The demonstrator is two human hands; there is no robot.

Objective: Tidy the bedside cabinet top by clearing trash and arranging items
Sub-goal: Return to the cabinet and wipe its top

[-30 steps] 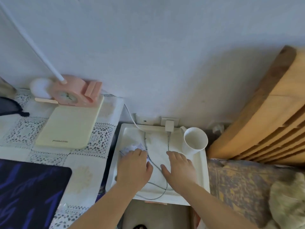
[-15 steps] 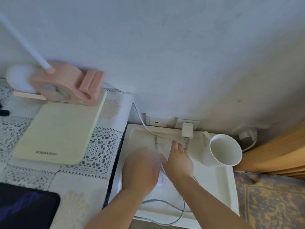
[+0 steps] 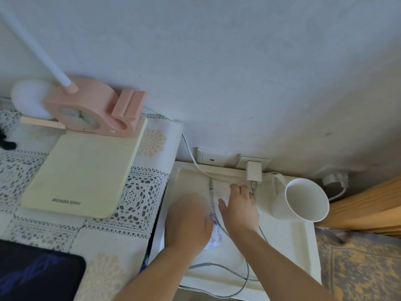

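Glossy white mug [image 3: 303,200], lace cloth [image 3: 138,198]

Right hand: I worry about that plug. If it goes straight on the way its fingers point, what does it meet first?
Probably the white charger plugged in at the wall; the right hand points at it, though height is unclear.

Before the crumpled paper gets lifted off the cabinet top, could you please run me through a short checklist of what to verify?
1. Left hand covers the crumpled paper: ok.
2. Paper fully gripped: cannot tell, fingers are hidden and blurred.
3. Grey cable clear of the paper: not ok, it runs right beside it.
4. Right hand free of the cable: cannot tell.
5. White mug out of the lifting path: ok, it lies tipped to the right.
6. Charger seated in the socket: ok.
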